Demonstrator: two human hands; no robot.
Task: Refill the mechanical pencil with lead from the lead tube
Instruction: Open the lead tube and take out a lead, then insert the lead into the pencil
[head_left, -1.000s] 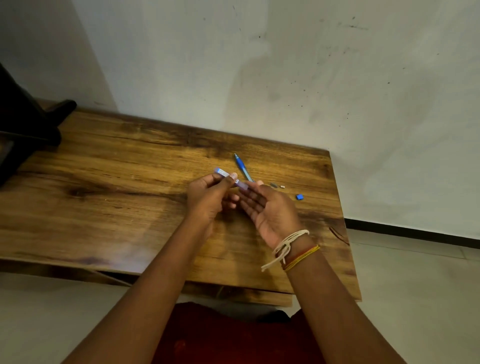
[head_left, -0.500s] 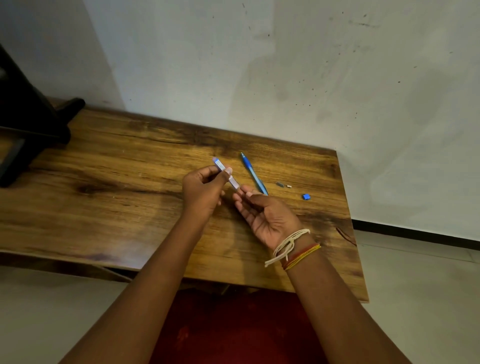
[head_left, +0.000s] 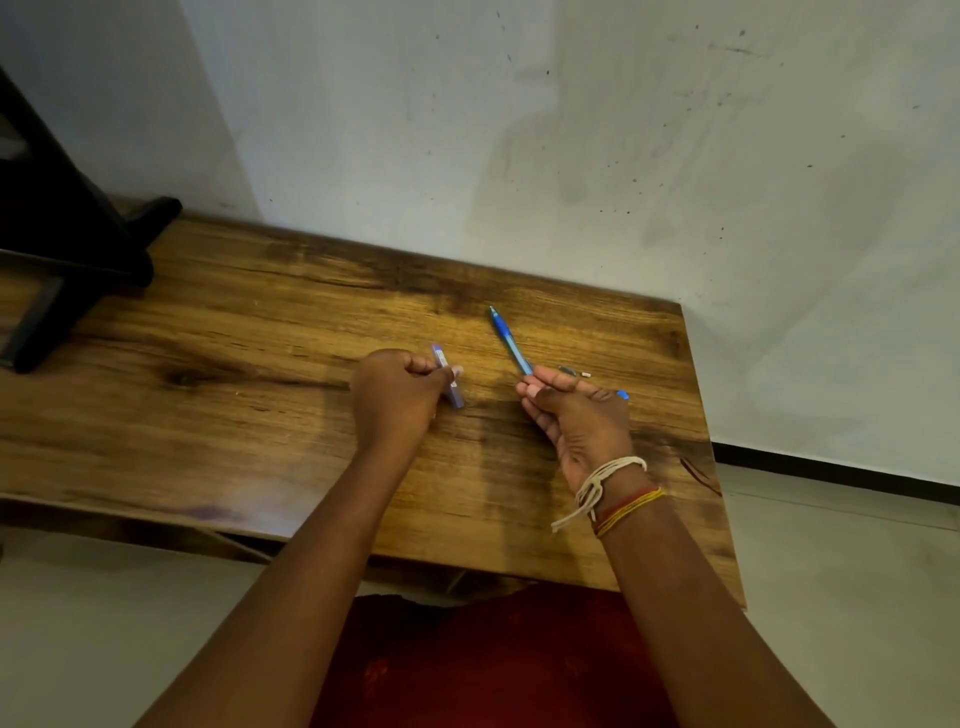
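The head camera looks down on a wooden desk set against a pale wall. The left hand is closed around the lead tube, a small bluish case pinched between thumb and fingers, standing up from the fist and tilted slightly, its lower end close to the desk top. Held that way, one end points upward and the other down, which suits tipping a lead out, though which end carries the opening cannot be told. The right hand sits well apart from the left, palm turned up and fingers curled inward. Its fingertips are at the near end of the blue pencil, which lies on the desk pointing away toward the wall; whether they grip the pencil, or pinch a lead too fine to see, cannot be told. Just past the right hand lie a small grey piece and a tiny white bit, and a small blue piece peeks out beside the knuckles. These look like the pencil's cap and eraser, set aside so the barrel is open for loading. By my reading the refill is midway: the barrel seems open, and lead has yet to go in.
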